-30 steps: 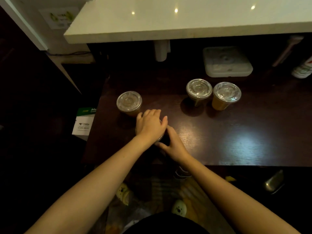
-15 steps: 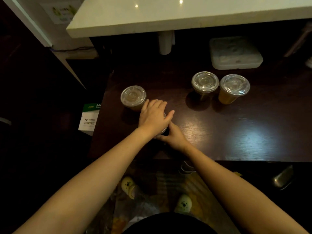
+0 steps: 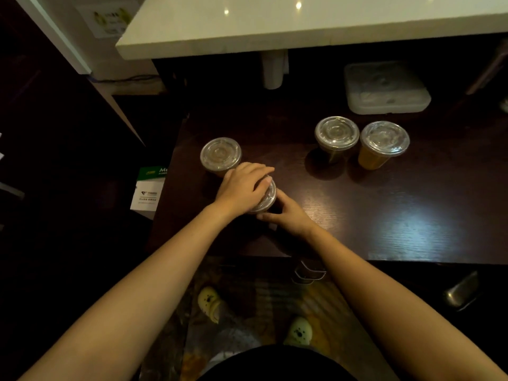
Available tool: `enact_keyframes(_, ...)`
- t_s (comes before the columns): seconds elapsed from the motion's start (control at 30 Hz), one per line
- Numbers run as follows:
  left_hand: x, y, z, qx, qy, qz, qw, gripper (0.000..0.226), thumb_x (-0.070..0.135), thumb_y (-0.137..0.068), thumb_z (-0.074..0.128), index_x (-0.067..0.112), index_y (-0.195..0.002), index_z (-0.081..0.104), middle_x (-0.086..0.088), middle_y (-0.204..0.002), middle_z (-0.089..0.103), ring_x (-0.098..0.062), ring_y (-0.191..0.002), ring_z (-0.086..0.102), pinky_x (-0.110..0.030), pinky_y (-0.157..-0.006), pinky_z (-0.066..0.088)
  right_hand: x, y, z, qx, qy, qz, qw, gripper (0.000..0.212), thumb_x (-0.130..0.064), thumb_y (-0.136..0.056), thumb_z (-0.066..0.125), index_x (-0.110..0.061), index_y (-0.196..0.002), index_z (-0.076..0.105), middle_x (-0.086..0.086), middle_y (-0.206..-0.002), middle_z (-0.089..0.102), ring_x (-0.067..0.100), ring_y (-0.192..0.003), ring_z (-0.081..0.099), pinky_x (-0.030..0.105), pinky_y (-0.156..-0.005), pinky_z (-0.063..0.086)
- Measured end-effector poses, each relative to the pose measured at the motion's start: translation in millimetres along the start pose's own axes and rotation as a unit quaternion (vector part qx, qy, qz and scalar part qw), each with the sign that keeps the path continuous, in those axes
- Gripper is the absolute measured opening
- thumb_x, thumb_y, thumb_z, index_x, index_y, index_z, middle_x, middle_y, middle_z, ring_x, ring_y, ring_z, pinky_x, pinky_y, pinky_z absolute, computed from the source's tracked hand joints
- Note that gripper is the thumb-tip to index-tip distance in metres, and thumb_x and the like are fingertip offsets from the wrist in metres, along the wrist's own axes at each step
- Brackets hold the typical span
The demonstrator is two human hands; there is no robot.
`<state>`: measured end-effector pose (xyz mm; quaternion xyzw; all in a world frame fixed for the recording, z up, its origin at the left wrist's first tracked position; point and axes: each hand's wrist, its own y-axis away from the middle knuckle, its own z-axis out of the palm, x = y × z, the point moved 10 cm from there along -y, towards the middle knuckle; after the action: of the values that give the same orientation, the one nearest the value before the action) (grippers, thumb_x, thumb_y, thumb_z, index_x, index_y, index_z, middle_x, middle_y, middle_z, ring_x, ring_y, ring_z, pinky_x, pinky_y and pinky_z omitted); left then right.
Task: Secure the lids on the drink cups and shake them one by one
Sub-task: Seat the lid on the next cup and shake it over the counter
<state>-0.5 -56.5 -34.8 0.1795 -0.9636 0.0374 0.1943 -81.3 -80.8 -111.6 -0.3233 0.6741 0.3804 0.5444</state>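
Note:
Several clear plastic drink cups with clear lids stand on a dark wooden table (image 3: 384, 215). My left hand (image 3: 243, 187) lies palm down on the lid of the nearest cup (image 3: 268, 198), covering most of it. My right hand (image 3: 287, 215) wraps the side of that same cup from the right. Just behind it stands a second lidded cup (image 3: 220, 155). Two more lidded cups stand together at the far right, one dark (image 3: 336, 134) and one with orange drink (image 3: 383, 141).
A white lidded box (image 3: 384, 89) sits at the back right under a white counter (image 3: 302, 26). A white tube (image 3: 272, 70) hangs below the counter. A white-and-green carton (image 3: 148, 191) stands left of the table. My shoes (image 3: 298, 329) show on the floor.
My left hand has turned on the lid, so its fingers now point right and part of the lid shows. The cup stays on the table in both hands.

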Motion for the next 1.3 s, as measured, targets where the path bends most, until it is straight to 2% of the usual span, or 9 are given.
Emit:
enact_keyframes(0.17, 7.8, -3.5, 4.7, 0.020, -0.041, -0.053, 0.998, 0.052, 0.043, -0.091, 0.042, 0.020, -0.137, 0.042, 0.001, -0.141, 0.045, -0.017, -0.133, 0.033, -0.038, -0.109, 0.024, 4.8, 1.2, -4.4, 0.113, 0.023, -0.015, 0.993, 0.071, -0.013, -0.067, 0.081, -0.012, -0.128, 0.044, -0.001, -0.121, 0.048, 0.014, -0.113, 0.050, 0.026, -0.094, 0.043)
enact_keyframes(0.3, 4.2, -3.2, 6.4, 0.027, -0.045, -0.065, 0.997, 0.053, 0.050, -0.087, 0.045, 0.024, -0.134, 0.046, 0.005, -0.136, 0.050, -0.016, -0.130, 0.037, -0.038, -0.106, 0.029, 7.2, -1.3, -2.1, 0.096, 0.047, -0.015, 0.994, 0.072, -0.013, -0.069, 0.080, -0.010, -0.130, 0.042, -0.001, -0.118, 0.039, 0.019, -0.118, 0.045, 0.037, -0.102, 0.042)
enact_keyframes(0.63, 3.1, -3.0, 4.1, 0.036, -0.011, -0.062, 0.997, 0.045, 0.049, -0.085, 0.051, 0.032, -0.126, 0.053, 0.011, -0.127, 0.054, -0.012, -0.122, 0.043, -0.032, -0.093, 0.035, 9.4, -2.1, 0.9, 0.045, 0.018, 0.007, 0.999, 0.067, -0.011, -0.074, 0.076, -0.013, -0.132, 0.042, -0.002, -0.129, 0.049, 0.010, -0.119, 0.048, 0.016, -0.098, 0.039)
enact_keyframes(0.73, 2.4, -4.9, 6.7, 0.012, -0.012, -0.060, 0.998, 0.047, 0.052, -0.084, 0.051, 0.032, -0.127, 0.052, 0.011, -0.129, 0.053, -0.012, -0.124, 0.042, -0.034, -0.096, 0.035, 7.9, -2.4, 1.3, 0.031, 0.008, 0.023, 0.999, 0.066, -0.013, -0.074, 0.077, -0.015, -0.131, 0.044, 0.000, -0.128, 0.055, 0.015, -0.120, 0.052, 0.028, -0.099, 0.044)
enact_keyframes(0.8, 2.3, -8.3, 7.1, -0.014, -0.004, -0.057, 0.998, 0.049, 0.054, -0.084, 0.052, 0.033, -0.129, 0.051, 0.009, -0.131, 0.052, -0.013, -0.125, 0.041, -0.035, -0.097, 0.035, 7.8, -4.2, 0.4, 0.023, 0.005, 0.035, 0.999, 0.068, -0.015, -0.073, 0.078, -0.017, -0.131, 0.044, 0.003, -0.127, 0.057, 0.020, -0.118, 0.055, 0.032, -0.090, 0.049)
enact_keyframes(0.97, 0.9, -16.5, 5.1, -0.085, 0.063, -0.065, 0.992, 0.055, 0.057, -0.083, 0.054, 0.032, -0.132, 0.050, 0.003, -0.137, 0.048, -0.017, -0.129, 0.040, -0.044, -0.105, 0.037, -8.8, -2.2, -7.9, 0.033, 0.000, 0.025, 0.999, 0.073, -0.012, -0.072, 0.078, -0.018, -0.135, 0.042, 0.003, -0.125, 0.059, 0.021, -0.113, 0.059, 0.008, -0.065, 0.050)
enact_keyframes(1.03, 6.9, -22.0, -11.6, -0.064, 0.106, -0.059, 0.991, 0.054, 0.056, -0.082, 0.055, 0.031, -0.130, 0.052, 0.001, -0.136, 0.050, -0.018, -0.129, 0.042, -0.041, -0.107, 0.036, -26.6, 0.3, -14.4, 0.030, -0.040, 0.010, 0.999, 0.073, -0.003, -0.073, 0.075, -0.014, -0.137, 0.041, 0.003, -0.127, 0.058, 0.015, -0.114, 0.058, 0.010, -0.081, 0.050)
enact_keyframes(1.13, 28.7, -32.6, -53.5, -0.018, 0.129, -0.024, 0.991, 0.051, 0.050, -0.086, 0.055, 0.027, -0.132, 0.051, -0.002, -0.136, 0.050, -0.018, -0.129, 0.042, -0.031, -0.106, 0.034, -60.9, -1.3, -31.2, 0.039, -0.078, -0.022, 0.996, 0.074, -0.001, -0.074, 0.074, -0.011, -0.138, 0.040, 0.008, -0.136, 0.053, 0.016, -0.124, 0.053, 0.032, -0.106, 0.043)
enact_keyframes(1.3, 70.2, -47.9, -144.7, 0.043, 0.142, 0.032, 0.988, 0.054, 0.050, -0.086, 0.055, 0.025, -0.133, 0.049, 0.000, -0.127, 0.059, -0.013, -0.118, 0.052, -0.021, -0.090, 0.037, -141.0, -7.1, -63.7, 0.094, -0.040, -0.093, 0.990, 0.074, -0.026, -0.066, 0.082, -0.024, -0.131, 0.048, 0.004, -0.131, 0.056, 0.015, -0.119, 0.054, 0.040, -0.105, 0.044)
